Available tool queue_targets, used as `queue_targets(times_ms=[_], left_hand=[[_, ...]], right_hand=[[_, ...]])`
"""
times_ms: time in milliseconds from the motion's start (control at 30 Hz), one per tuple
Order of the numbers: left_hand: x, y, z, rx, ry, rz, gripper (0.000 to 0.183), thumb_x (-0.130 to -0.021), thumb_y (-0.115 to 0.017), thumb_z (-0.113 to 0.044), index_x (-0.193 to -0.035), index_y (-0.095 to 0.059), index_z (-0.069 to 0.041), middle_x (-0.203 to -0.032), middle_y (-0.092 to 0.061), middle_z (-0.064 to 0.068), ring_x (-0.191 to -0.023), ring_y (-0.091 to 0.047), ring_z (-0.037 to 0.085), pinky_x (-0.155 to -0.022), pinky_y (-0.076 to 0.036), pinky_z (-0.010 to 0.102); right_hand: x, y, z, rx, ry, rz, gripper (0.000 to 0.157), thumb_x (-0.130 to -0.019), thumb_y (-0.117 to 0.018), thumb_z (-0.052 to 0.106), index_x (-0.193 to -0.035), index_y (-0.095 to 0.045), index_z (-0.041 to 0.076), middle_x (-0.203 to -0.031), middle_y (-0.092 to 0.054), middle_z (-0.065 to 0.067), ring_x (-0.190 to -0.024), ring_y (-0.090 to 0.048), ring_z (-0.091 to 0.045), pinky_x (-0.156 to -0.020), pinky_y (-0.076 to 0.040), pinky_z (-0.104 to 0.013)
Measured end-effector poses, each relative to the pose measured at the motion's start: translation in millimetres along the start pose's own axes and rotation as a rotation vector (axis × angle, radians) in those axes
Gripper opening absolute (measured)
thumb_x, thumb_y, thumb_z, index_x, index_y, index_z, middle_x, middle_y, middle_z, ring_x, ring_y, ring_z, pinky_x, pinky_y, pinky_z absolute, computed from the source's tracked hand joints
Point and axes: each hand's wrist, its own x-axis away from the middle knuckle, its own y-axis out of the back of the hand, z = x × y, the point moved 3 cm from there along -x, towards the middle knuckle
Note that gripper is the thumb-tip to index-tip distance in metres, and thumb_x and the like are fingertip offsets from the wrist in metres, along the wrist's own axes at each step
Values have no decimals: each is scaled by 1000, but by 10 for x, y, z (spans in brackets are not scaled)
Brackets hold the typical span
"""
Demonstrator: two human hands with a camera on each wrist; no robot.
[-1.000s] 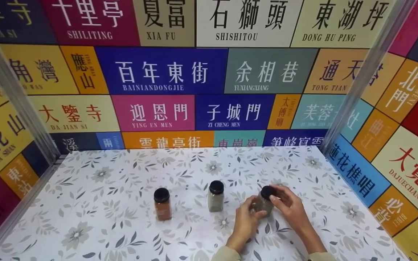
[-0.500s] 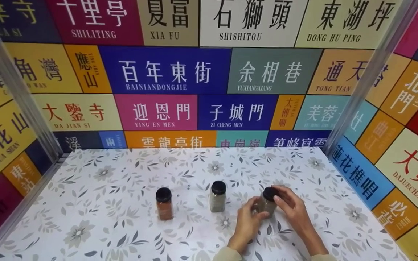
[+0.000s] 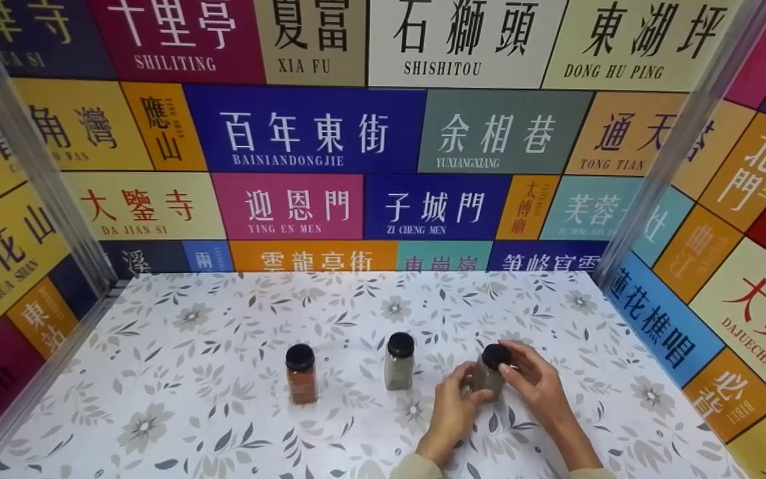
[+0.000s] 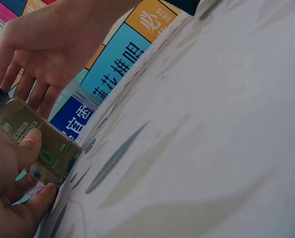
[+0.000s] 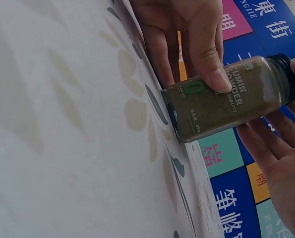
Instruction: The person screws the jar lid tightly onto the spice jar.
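A clear glass spice jar [image 3: 487, 380] of brown-grey powder with a black lid [image 3: 495, 356] stands at the right of the table; its label reads "Cumin Powder" in both wrist views. My left hand [image 3: 451, 406] grips the jar's body low down, thumb across the label. The thumb and fingers of my right hand [image 3: 542, 389] hold the lid from the other side. In the right wrist view the lid [image 5: 286, 79] sits on the jar's neck, with the right thumb pressed to it. The jar's base is right at the tablecloth.
Two more black-lidded jars stand upright to the left: one with pale green powder [image 3: 399, 372], one with orange-red powder [image 3: 302, 384]. The table wears a white floral cloth [image 3: 223, 332]. Panels of colourful Chinese place-name signs [image 3: 303, 130] wall in its back and sides.
The head view has shifted slightly, so the whole scene sits a little further right. Both hands keep their hold on the cumin jar, with hardly any visible movement.
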Motion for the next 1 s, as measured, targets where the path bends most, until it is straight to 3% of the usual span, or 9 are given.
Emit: queue_targets(times_ms=[167, 433, 533, 700, 1000], left_hand=[[-3, 7, -8, -7, 1, 0, 44, -81, -79, -13, -122, -66, -5, -122, -72, 13, -114, -69, 30, -101, -56, 38], [-10, 14, 0, -19, -5, -4, 44, -80, -79, -14, -122, -66, -5, -121, -72, 14, -112, -70, 31, -100, -56, 37], [9, 13, 5, -28, -12, -9, 44, -80, -79, -13, -121, -67, -6, -119, -72, 14, -112, -70, 31, -100, -57, 37], [25, 6, 3, -52, -37, -13, 43, -80, -80, -13, -121, -67, -6, -118, -73, 12, -109, -71, 29, -97, -58, 35], [26, -10, -14, -42, -16, -13, 42, -81, -79, -12, -121, -67, -7, -119, -73, 13, -111, -70, 29, -99, -57, 35]], right_hand=[[-3, 10, 4, -6, -16, 6, 39, -92, -62, -3, -131, -61, -1, -126, -67, -10, -115, -64, 2, -98, -51, -12], [-30, 3, -7, -9, -27, -2, 37, -90, -64, -6, -127, -63, -3, -121, -67, 4, -113, -65, 1, -97, -52, -13], [-20, -3, -8, -14, -36, -6, 37, -90, -66, -6, -126, -63, -3, -120, -69, 0, -111, -66, 0, -95, -54, -14], [20, 7, -3, 0, -39, -10, 40, -91, -64, -4, -131, -61, -1, -123, -69, -18, -111, -66, 1, -93, -53, -12], [7, 11, 3, -7, -11, 0, 37, -91, -64, -5, -128, -63, -2, -125, -67, -8, -114, -65, 2, -95, -53, -13]])
